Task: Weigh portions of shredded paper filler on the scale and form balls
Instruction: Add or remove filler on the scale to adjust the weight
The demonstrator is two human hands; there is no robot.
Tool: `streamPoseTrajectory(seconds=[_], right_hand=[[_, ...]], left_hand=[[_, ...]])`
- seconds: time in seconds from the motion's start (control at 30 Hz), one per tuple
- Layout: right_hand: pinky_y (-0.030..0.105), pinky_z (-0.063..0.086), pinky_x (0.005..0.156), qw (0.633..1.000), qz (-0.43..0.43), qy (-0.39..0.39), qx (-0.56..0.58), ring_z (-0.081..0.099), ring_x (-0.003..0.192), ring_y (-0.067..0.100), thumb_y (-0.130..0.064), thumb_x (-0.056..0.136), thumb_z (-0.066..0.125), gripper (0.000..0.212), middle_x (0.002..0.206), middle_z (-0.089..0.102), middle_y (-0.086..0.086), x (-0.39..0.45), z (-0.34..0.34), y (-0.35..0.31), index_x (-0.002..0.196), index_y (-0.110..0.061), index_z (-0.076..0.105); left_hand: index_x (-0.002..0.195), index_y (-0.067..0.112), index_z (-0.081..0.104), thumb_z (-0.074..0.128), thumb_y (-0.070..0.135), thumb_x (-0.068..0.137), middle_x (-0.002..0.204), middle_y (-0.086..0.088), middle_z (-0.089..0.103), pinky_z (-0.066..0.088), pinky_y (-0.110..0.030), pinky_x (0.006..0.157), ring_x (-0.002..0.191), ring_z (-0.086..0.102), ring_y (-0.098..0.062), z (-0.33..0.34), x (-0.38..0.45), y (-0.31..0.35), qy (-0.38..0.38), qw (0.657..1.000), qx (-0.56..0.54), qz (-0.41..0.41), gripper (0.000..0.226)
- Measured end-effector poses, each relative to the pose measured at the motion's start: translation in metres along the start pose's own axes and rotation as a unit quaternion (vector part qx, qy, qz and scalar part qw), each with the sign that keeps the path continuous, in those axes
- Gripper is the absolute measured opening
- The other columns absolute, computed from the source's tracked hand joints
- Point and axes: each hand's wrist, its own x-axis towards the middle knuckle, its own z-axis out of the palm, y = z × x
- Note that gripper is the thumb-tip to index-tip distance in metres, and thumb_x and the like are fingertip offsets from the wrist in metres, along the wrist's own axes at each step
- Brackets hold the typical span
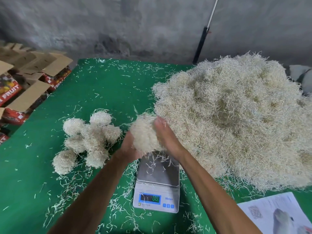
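Both hands, left (pixel 129 146) and right (pixel 166 137), cup a fuzzy pale paper wad (pixel 145 132) above the scale (pixel 157 183); boxes (pixel 10 92) read "FRUIT".

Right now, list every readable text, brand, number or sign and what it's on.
"FRUIT": white letters on the red cardboard box at left.
"FRESH FRUIT": probably, on the red box behind it; blurred, not sure.
"Meden" or similar: blue brand word on the scale; letters uncertain.
Scale display: green digits, smeared, unreadable.
Small print under the display: too small.
Printed sheet at lower right: a QR-like square, text illegible.
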Motion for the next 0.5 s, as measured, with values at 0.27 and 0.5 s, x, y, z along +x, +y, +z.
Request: streamPoseTrajectory(seconds=[0.27, 0.5], right_hand=[[0.039, 0.031, 0.115, 0.975, 0.044, 0.062, -0.210, 0.038, 0.149, 0.031, -0.092, 0.074, 0.058, 0.125, 0.169, 0.025, 0.008, -0.010, -0.011, 0.030, 0.165, -0.023, 0.009], [0.058, 0.048, 0.107, 0.892, 0.113, 0.034, -0.437, 0.070, 0.110, 0.028, -0.105, 0.072, 0.005, 0.126, 0.127, 0.068, 0.018, -0.021, -0.027, 0.063, 0.156, -0.016, 0.037]], left_hand=[[0.110, 0.007, 0.059, 0.047, 0.024, 0.106, 0.104, -0.008, 0.061, 0.061, -0.041, 0.070, 0.091, 0.062, -0.019, -0.023, 0.033, -0.026, 0.178, 0.945, 0.262, -0.075, 0.021], [0.080, 0.014, 0.049, 0.056, 0.034, 0.099, 0.078, -0.002, 0.048, 0.051, -0.036, 0.075, 0.067, 0.046, -0.015, -0.053, 0.031, -0.055, 0.227, 0.896, 0.374, -0.083, 0.029]])
